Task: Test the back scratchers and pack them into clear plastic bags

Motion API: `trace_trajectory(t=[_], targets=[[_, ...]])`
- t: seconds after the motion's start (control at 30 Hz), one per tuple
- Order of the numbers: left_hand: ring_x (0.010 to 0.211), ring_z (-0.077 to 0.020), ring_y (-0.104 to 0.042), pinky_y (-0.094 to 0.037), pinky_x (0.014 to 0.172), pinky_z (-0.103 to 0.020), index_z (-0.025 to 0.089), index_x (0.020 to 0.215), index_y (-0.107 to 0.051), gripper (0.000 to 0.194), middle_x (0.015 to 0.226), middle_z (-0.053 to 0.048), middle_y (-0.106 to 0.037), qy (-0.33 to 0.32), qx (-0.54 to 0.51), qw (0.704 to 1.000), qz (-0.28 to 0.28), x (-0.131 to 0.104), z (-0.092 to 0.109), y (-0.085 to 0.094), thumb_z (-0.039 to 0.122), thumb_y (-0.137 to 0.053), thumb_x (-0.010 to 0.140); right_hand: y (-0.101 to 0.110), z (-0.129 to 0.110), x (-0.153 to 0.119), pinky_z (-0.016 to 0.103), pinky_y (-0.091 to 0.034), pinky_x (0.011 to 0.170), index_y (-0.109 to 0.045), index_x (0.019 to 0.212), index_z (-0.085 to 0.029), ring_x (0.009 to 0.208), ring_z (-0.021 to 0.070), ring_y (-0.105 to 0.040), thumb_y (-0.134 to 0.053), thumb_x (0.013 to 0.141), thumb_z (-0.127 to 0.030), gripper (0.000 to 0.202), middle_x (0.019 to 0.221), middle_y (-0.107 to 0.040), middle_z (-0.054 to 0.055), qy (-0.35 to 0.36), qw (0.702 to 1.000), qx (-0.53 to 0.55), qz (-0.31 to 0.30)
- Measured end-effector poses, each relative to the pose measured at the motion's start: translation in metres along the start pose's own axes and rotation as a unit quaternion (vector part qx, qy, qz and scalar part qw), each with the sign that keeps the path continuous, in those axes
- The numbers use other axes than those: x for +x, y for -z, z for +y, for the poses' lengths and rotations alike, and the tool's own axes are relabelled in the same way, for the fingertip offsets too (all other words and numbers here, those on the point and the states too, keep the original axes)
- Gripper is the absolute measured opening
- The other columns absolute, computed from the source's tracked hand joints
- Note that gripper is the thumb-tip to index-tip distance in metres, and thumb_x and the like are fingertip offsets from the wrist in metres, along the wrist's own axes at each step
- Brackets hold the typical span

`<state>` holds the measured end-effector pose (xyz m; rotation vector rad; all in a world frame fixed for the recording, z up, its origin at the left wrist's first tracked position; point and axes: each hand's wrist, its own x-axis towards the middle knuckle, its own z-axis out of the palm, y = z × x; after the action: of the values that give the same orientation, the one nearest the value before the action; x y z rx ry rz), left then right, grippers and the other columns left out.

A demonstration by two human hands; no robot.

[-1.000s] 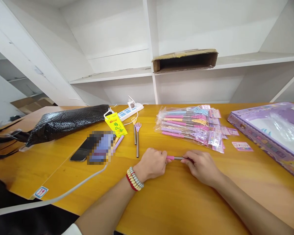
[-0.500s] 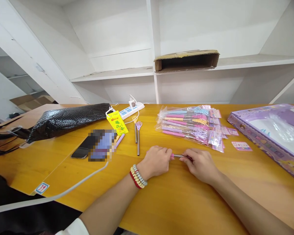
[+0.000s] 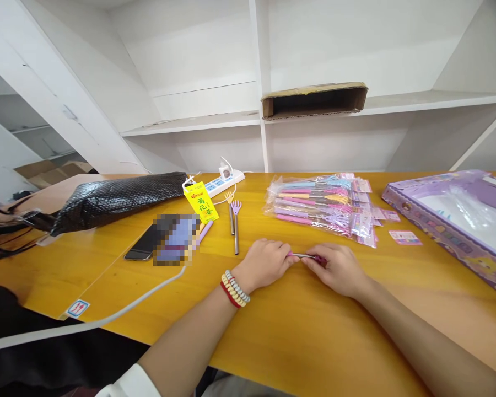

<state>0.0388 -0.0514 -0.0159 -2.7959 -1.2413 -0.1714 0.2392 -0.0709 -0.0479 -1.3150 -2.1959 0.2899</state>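
Both hands hold a back scratcher (image 3: pixel 302 255) with a pink handle and a thin metal rod, low over the table. My left hand (image 3: pixel 267 263) is closed around the pink handle, most of which it hides. On the rod's other end, my right hand (image 3: pixel 337 270) is closed, with a dark pink part showing between thumb and fingers. To the left lie a purple hand-shaped scratcher head on a metal rod (image 3: pixel 236 231) and a yellow one (image 3: pixel 230 207) beside it. Loose purple and yellow handles (image 3: pixel 205 231) rest by the phone.
Bagged back scratchers (image 3: pixel 318 207) lie at the back, with a small card (image 3: pixel 405 237) and a purple display box (image 3: pixel 446 220) to their right. Leftward are a phone (image 3: pixel 143 242), yellow drink carton (image 3: pixel 200 201), power strip (image 3: pixel 221 184), black wrapped bundle (image 3: pixel 119 201) and white cable (image 3: pixel 140 299).
The camera view has shifted slightly. Both hands keep their grip on the back scratcher, and more of the dark pink part shows at my right hand.
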Motion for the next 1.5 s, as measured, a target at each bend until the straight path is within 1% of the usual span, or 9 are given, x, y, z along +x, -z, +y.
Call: trace_trajectory(t=[0.2,0.3,0.43,0.57,0.7,0.83,1.17,1.33,1.5], targets=[[0.073,-0.0174,-0.057,-0.038,0.066,-0.031,0.017,0.081,-0.056,0.043,0.081,-0.005,-0.061,0.012,-0.012,1.0,0.01,-0.004,-0.002,0.001,0.049,-0.027,0.089,0.004,-0.003,-0.002,0.025,-0.039,0.063,-0.065,0.091,-0.02,0.068,0.014,-0.054,-0.045,0.082,-0.022,0.022,0.078,-0.063,0.004,0.043,0.999,0.021,-0.009],[0.074,-0.0174,-0.057,-0.038,0.067,-0.03,0.018,0.08,-0.056,0.045,0.081,-0.005,-0.061,0.019,-0.019,0.999,0.018,-0.005,-0.004,0.0,0.051,-0.028,0.089,0.004,-0.002,-0.003,0.026,-0.042,0.064,-0.065,0.096,-0.02,0.069,0.0145,-0.056,-0.045,0.08,-0.021,0.026,0.081,-0.064,0.004,0.049,0.999,0.02,-0.012],[0.075,-0.0177,-0.057,-0.038,0.067,-0.03,0.017,0.075,-0.055,0.048,0.079,-0.004,-0.061,0.03,-0.018,0.999,0.027,-0.006,-0.007,-0.001,0.055,-0.029,0.087,0.004,0.0,-0.002,0.026,-0.044,0.067,-0.062,0.101,-0.02,0.073,0.0145,-0.058,-0.045,0.081,-0.022,0.026,0.089,-0.065,0.004,0.047,0.998,0.039,-0.008],[0.076,-0.0175,-0.057,-0.039,0.067,-0.03,0.019,0.078,-0.056,0.047,0.081,-0.003,-0.062,0.032,-0.031,0.998,0.035,-0.007,-0.009,-0.002,0.057,-0.03,0.086,0.007,0.003,0.001,0.026,-0.045,0.071,-0.063,0.096,-0.02,0.078,0.015,-0.059,-0.047,0.083,-0.026,0.022,0.09,-0.065,0.004,0.035,0.999,0.038,0.009],[0.078,-0.016,-0.057,-0.038,0.065,-0.027,0.02,0.087,-0.057,0.038,0.087,-0.002,-0.062,0.035,-0.06,0.996,0.053,-0.007,-0.01,-0.003,0.052,-0.037,0.085,0.013,0.009,0.004,0.028,-0.044,0.071,-0.064,0.089,-0.019,0.079,0.0166,-0.059,-0.05,0.084,-0.037,0.023,0.087,-0.065,0.004,0.012,0.999,0.014,0.04],[0.081,-0.0158,-0.057,-0.038,0.069,-0.027,0.02,0.088,-0.058,0.031,0.087,-0.002,-0.062,0.022,-0.058,0.995,0.076,-0.007,-0.012,-0.005,0.044,-0.038,0.088,0.015,0.014,0.005,0.028,-0.044,0.069,-0.063,0.089,-0.019,0.078,0.0177,-0.06,-0.05,0.084,-0.042,0.028,0.088,-0.065,0.005,-0.011,0.999,0.008,0.039],[0.083,-0.0173,-0.058,-0.04,0.07,-0.029,0.021,0.09,-0.06,0.037,0.089,-0.004,-0.062,0.025,-0.063,0.997,0.037,-0.009,-0.012,0.0,0.046,-0.033,0.089,0.01,0.016,0.005,0.029,-0.046,0.066,-0.064,0.089,-0.02,0.075,0.0177,-0.06,-0.048,0.084,-0.045,0.031,0.086,-0.065,0.005,-0.022,0.999,0.021,0.016],[0.086,-0.0177,-0.058,-0.041,0.074,-0.029,0.02,0.093,-0.058,0.032,0.089,-0.004,-0.062,0.018,-0.083,0.994,0.063,-0.009,-0.013,-0.004,0.044,-0.038,0.087,0.01,0.016,0.006,0.028,-0.046,0.066,-0.062,0.089,-0.02,0.073,0.0168,-0.06,-0.051,0.082,-0.046,0.03,0.084,-0.065,0.004,-0.03,0.997,0.029,0.058],[0.082,-0.018,-0.059,-0.04,0.068,-0.029,0.02,0.092,-0.056,0.036,0.087,-0.004,-0.062,0.029,-0.052,0.996,0.071,-0.008,-0.012,-0.003,0.044,-0.029,0.09,0.011,0.016,0.006,0.028,-0.046,0.063,-0.061,0.085,-0.019,0.069,0.0164,-0.059,-0.051,0.082,-0.048,0.031,0.079,-0.064,0.004,-0.036,0.992,0.036,0.114]])
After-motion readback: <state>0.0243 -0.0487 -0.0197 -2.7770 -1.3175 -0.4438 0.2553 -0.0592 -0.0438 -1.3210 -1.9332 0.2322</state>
